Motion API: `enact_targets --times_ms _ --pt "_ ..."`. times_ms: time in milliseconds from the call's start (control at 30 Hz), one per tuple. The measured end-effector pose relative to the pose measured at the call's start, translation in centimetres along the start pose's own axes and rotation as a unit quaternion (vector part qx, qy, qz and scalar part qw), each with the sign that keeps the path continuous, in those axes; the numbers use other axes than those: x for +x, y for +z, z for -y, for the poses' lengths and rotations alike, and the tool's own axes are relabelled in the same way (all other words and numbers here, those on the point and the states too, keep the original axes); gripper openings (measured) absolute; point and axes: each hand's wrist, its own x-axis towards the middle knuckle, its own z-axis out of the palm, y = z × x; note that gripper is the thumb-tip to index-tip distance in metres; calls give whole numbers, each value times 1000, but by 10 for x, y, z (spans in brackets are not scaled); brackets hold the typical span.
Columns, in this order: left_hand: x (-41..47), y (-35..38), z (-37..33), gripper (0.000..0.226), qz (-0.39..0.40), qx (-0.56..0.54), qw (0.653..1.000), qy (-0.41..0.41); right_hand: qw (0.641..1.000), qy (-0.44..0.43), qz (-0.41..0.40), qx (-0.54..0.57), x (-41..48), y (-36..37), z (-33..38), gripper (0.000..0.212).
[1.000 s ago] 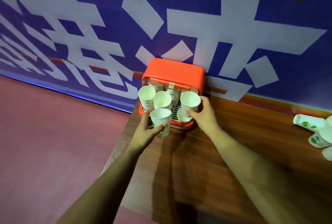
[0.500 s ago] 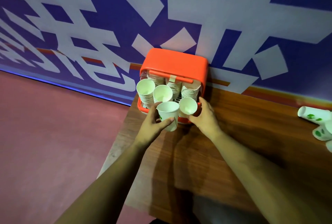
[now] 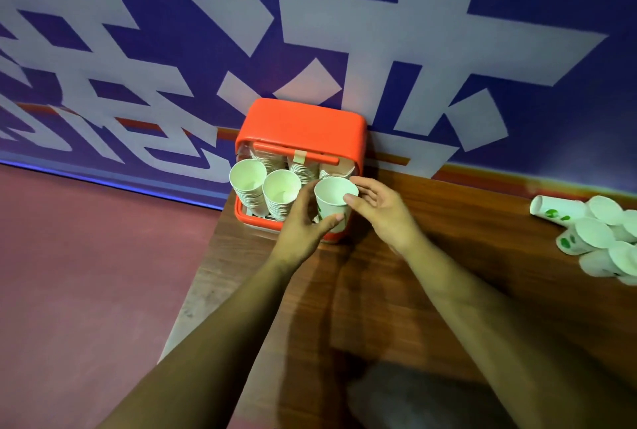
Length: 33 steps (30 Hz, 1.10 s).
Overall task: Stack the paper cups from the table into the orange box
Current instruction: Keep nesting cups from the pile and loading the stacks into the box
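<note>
The orange box (image 3: 303,125) stands against the wall at the table's far left corner, its open front facing me. Two stacks of white paper cups (image 3: 272,192) stand in its front left part, and more stacks show behind. My left hand (image 3: 303,222) grips a single white paper cup (image 3: 332,197) with a green print at the box's front right. My right hand (image 3: 379,211) is beside it, fingers spread, a fingertip touching the cup's rim. A pile of loose paper cups (image 3: 599,232) lies on its side at the table's right edge.
The brown wooden table (image 3: 431,273) ends at a left edge just past the box, with red floor (image 3: 86,273) below. A blue wall with large white characters (image 3: 344,49) rises right behind the box.
My right hand set its cup down into the front right of the box and let go. My left hand carried its cup rightward, over that spot.
</note>
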Motion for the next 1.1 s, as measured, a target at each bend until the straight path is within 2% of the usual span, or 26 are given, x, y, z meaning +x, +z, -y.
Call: enact_targets --times_ms 133,267,400,567,700,800,933,1033,1100 --pt "10 3 4 74 -30 101 994 16 1000 7 0 18 8 -4 -10 43" --pt "11 0 10 69 -20 86 996 35 1000 -1 20 3 12 -1 -21 56" --pt "8 3 13 61 -18 31 999 16 1000 -1 2 -4 18 0 -34 58" --pt "13 2 28 60 -15 93 995 1 999 25 3 -25 24 0 -47 57" --pt "15 3 39 61 -18 160 987 -19 988 21 -14 -150 27 1 -63 58" --pt "17 8 41 59 -13 194 981 -22 980 20 -28 -196 30 3 -76 57" --pt "26 13 49 55 -16 220 975 -35 955 34 -47 -292 35 7 -87 59" --pt "30 19 52 56 -29 272 960 -59 944 33 -50 -325 38 8 -95 59" --pt "28 21 51 59 -35 257 964 -60 944 32 -46 -325 39 9 -98 61"
